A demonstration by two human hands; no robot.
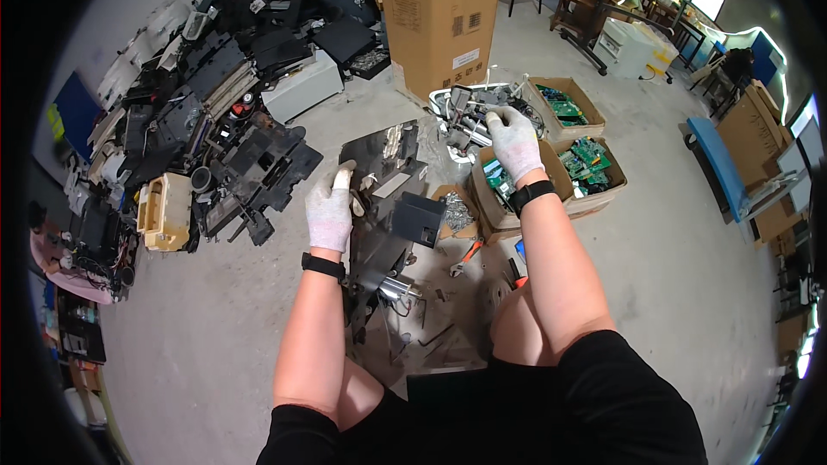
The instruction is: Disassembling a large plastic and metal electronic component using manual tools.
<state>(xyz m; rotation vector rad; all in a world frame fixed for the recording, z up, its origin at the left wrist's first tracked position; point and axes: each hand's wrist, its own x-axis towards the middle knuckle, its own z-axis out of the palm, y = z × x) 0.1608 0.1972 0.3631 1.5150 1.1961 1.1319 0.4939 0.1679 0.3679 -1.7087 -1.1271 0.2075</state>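
Note:
Both my hands wear pale work gloves. My left hand (329, 211) is at the left edge of a large black plastic panel (370, 245), its fingers curled against that edge. A black box-shaped part (419, 220) rests on the panel, and a silver metal cylinder (398, 288) with wires lies at its near end. Farther right, my right hand (514, 145) reaches over a white bin (437, 103) of mixed metal parts (472, 129). Its fingers are bent together, and what they hold, if anything, is hidden.
Cardboard boxes of green circuit boards (589, 159) stand at the right. A small carton of screws (457, 212) and an orange-handled adjustable wrench (466, 258) lie nearer. Black plastic scrap (258, 164) is heaped left. A tall carton (442, 26) stands behind; a person (65, 263) is far left.

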